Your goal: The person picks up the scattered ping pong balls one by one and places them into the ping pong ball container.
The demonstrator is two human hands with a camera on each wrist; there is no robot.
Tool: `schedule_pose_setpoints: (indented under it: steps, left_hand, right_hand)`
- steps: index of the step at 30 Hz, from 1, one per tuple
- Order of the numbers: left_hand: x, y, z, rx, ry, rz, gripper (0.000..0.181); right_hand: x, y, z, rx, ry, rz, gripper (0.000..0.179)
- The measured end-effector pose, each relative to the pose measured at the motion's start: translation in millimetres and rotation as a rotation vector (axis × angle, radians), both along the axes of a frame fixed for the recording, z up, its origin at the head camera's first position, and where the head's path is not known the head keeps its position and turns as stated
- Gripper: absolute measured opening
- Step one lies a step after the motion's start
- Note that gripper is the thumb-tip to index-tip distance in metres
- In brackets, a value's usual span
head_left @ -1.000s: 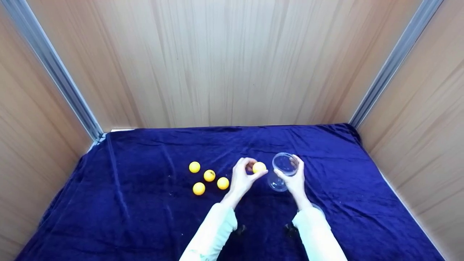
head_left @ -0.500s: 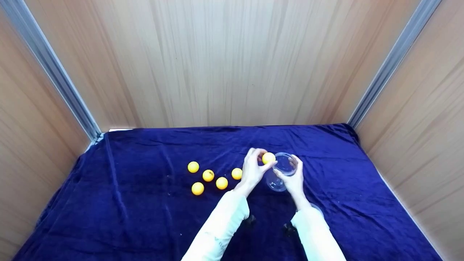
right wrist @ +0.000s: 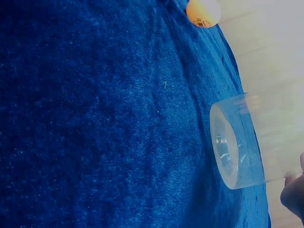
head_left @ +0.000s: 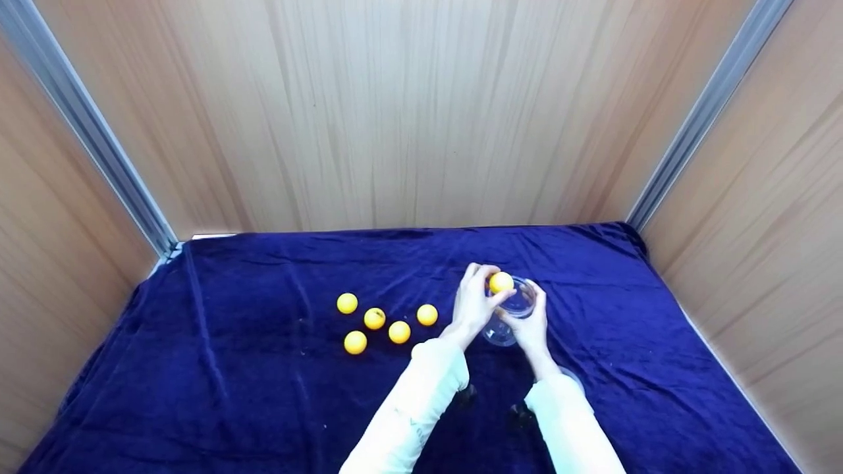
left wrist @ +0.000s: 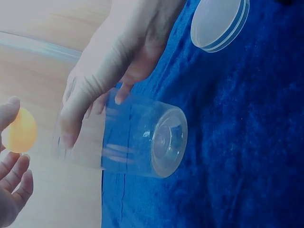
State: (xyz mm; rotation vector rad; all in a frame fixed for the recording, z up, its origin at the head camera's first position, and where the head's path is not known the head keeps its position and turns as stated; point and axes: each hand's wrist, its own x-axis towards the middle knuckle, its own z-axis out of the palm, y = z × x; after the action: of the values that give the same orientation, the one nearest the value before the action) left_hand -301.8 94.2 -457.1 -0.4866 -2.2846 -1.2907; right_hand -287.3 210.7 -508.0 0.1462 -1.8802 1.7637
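My left hand (head_left: 473,304) pinches an orange ping-pong ball (head_left: 501,282) between thumb and fingers, over the rim of a clear plastic jar. My right hand (head_left: 532,327) grips that jar (left wrist: 142,137) near its mouth, thumb on one side and fingers round the other. Through the jar's wall no ball shows inside; its round base (right wrist: 223,147) faces down toward the cloth. In the left wrist view the pinched ball (left wrist: 23,130) is apart from the jar. Whether the jar's base touches the cloth I cannot tell.
Several loose ping-pong balls (head_left: 375,318) lie on the blue velvet cloth (head_left: 263,395), left of my hands. A clear round lid (left wrist: 218,21) lies near my right wrist, partly hidden by the sleeve in the head view. Wood-patterned walls (head_left: 408,118) stand behind and at both sides.
My left hand has carried the pinched ball rightward and slightly away to the jar's mouth. One loose ball, earlier hidden behind that hand, now shows. The right hand and jar hold nearly still.
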Motion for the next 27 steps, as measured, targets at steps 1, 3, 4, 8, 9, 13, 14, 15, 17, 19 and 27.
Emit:
schedule_pose_setpoints:
  steps: [1,3,4,8,9,13,14,15,17,19,27]
  left_hand:
    - [0.1,0.9,0.1,-0.007,-0.003,0.005,0.036]
    - [0.2,3.0,0.4,-0.022,-0.01,0.014,0.036]
    - [0.3,4.0,0.6,-0.029,-0.015,0.018,0.037]
    - [0.9,6.7,2.0,-0.016,-0.023,0.004,0.042]
    - [1.3,6.8,2.4,-0.018,-0.024,0.0,0.043]
    - [3.1,5.7,3.4,-0.049,-0.041,-0.004,0.045]
    - [3.5,5.1,3.5,-0.058,-0.045,-0.004,0.045]
    - [3.9,4.5,3.6,-0.064,-0.045,-0.005,0.044]
    - [4.7,3.1,3.5,-0.065,-0.046,-0.014,0.044]
    - [5.8,1.1,3.0,-0.058,-0.047,-0.026,0.044]
    - [13.6,-10.0,-4.8,-0.021,0.002,-0.048,0.047]
  right_hand:
    - [-0.1,0,0.0,0.0,0.003,0.002,0.073]
    - [0.1,-1,0.2,-0.003,0.006,0.004,0.072]
    - [0.4,-1,0.3,-0.004,0.005,0.002,0.072]
    - [0.9,-2,0.9,0.002,0.009,0.005,0.071]
    - [0.9,-2,0.7,0.002,0.009,0.007,0.072]
    - [-1.4,1,-3.4,-0.006,0.001,0.009,0.074]
    - [-3.0,2,-6.0,-0.005,-0.002,0.004,0.074]
    - [-4.6,3,-8.7,-0.002,-0.011,-0.003,0.075]
    - [-8.0,6,-14.0,0.018,-0.031,-0.024,0.075]
    - [-11.8,8,-19.4,0.037,-0.049,-0.04,0.076]
    - [-15.8,7,-23.3,0.022,-0.052,-0.048,0.076]
